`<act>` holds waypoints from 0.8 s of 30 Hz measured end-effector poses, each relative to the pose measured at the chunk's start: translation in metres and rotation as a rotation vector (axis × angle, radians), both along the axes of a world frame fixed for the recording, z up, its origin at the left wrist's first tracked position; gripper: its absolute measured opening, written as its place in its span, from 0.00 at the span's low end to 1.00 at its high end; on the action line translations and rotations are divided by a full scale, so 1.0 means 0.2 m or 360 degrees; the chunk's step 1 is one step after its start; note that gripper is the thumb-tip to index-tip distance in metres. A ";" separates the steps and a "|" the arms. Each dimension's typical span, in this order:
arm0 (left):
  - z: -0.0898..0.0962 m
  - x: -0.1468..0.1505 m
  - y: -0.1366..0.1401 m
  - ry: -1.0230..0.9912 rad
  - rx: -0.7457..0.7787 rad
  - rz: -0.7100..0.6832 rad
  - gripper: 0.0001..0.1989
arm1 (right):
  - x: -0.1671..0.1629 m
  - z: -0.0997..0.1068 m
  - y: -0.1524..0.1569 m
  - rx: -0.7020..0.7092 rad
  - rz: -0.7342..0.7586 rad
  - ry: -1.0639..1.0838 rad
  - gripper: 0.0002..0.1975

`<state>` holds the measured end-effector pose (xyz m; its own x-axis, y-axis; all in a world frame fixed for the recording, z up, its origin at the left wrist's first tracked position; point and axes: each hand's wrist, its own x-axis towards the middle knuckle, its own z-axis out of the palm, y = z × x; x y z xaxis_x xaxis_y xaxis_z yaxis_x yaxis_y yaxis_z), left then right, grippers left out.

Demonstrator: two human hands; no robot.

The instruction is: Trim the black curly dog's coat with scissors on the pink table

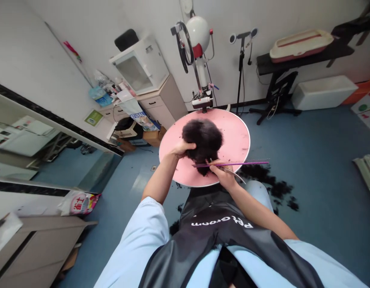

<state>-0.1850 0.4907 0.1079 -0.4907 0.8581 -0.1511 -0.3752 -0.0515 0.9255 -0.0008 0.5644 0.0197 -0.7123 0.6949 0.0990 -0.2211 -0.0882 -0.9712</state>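
A small black fluffy animal, apparently a dog (204, 134), is on the round pink grooming table (236, 132). My left hand (184, 149) grips its left side, thumb lying over the fur and the other fingers partly hidden. Close to the near end of the dog, my right hand (223, 173) is closed around a long purple metal comb (251, 163), whose teeth point away from me. A thin curved silver tool (237, 176) also sticks out from this hand; its kind is unclear. Loose black tufts are scattered over the tabletop.
Cut black hair (270, 184) lies on the blue floor to the right. Behind the table stand a white dryer (198, 32) on an arm and a black lamp stand (240, 64). Cabinets (165, 100) are at the back left. A mirror (49, 148) lines the left wall.
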 end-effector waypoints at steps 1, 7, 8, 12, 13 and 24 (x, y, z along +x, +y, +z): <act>0.00 0.02 0.01 0.0036 -0.0053 -0.0048 0.37 | 0.00 0.00 -0.01 -0.0038 -0.0074 -0.0053 0.10; 0.04 0.12 0.10 0.0103 -0.0165 -0.0031 0.28 | 0.03 0.01 -0.02 -0.0060 -0.0149 0.0096 0.09; 0.05 0.13 0.11 0.0098 -0.0184 -0.0024 0.27 | 0.04 0.00 -0.01 -0.0056 -0.0134 0.0117 0.09; 0.08 0.18 0.13 0.0081 -0.0265 -0.0004 0.30 | 0.05 -0.02 0.02 -0.0269 -0.0213 0.0106 0.08; 0.09 0.19 0.13 0.0094 -0.0279 -0.0006 0.31 | 0.04 -0.02 0.02 -0.0305 -0.0198 0.0137 0.08; 0.18 0.20 0.12 0.0206 -0.0406 0.0003 0.30 | 0.09 -0.38 0.45 -0.0586 0.0029 -0.0964 0.11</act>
